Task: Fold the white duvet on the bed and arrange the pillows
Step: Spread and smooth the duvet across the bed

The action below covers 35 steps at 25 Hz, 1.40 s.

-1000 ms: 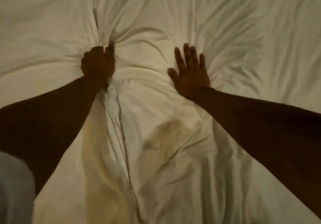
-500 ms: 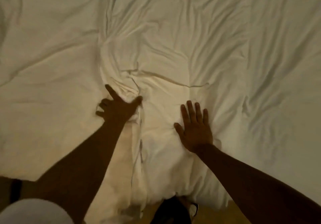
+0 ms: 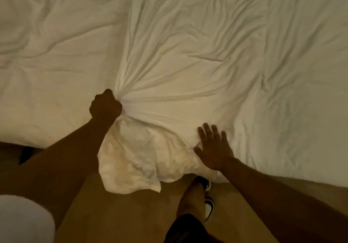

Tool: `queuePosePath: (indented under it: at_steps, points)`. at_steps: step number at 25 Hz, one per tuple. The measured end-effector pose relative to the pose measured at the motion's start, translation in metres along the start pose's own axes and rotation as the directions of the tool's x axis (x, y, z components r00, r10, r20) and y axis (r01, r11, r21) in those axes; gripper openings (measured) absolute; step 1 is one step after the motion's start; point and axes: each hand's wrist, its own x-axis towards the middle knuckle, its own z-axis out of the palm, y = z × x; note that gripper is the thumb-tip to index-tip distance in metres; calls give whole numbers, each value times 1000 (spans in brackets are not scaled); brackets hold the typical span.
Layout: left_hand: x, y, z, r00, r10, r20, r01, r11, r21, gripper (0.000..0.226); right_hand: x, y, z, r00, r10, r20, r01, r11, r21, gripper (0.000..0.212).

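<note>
The white duvet [image 3: 188,45] lies wrinkled across the whole bed and fills most of the view. My left hand [image 3: 105,105] is a fist clenched on a bunch of the duvet fabric near the bed's front edge, with creases fanning out from the grip. A crumpled flap of the duvet [image 3: 135,163] hangs over the edge below that fist. My right hand [image 3: 213,148] lies flat, fingers spread, pressing on the duvet beside the flap. No pillows are in view.
A tan floor [image 3: 113,214] runs along the bed's front edge. My leg and a dark shoe with white trim [image 3: 208,203] stand on it just under the hanging flap. A white sleeve [image 3: 22,220] shows at the bottom left.
Both hands have drawn back toward the bed's front edge. My left hand opened half a second ago and has clenched the duvet again; the flap now hangs over the edge.
</note>
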Motion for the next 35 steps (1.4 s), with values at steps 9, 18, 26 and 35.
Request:
queuePosePath:
  at_steps: [9,18,26,35]
  points:
    - [-146,-161,107,808,-299,508,425,893,-150,139,-42,-49,61,993,62,97,-65,998,24,91]
    - [-125,-170,134,892,-237,384,387,842,-377,46,-37,-72,76,976,208,69,-212,976,47,98]
    - [-90,-175,118,818,-171,549,475,740,-476,75,-29,-97,69,952,281,123,-294,950,104,109]
    - [-154,-237,121,826,-80,558,287,911,-296,54,-52,-119,93,968,249,9,-239,919,314,98]
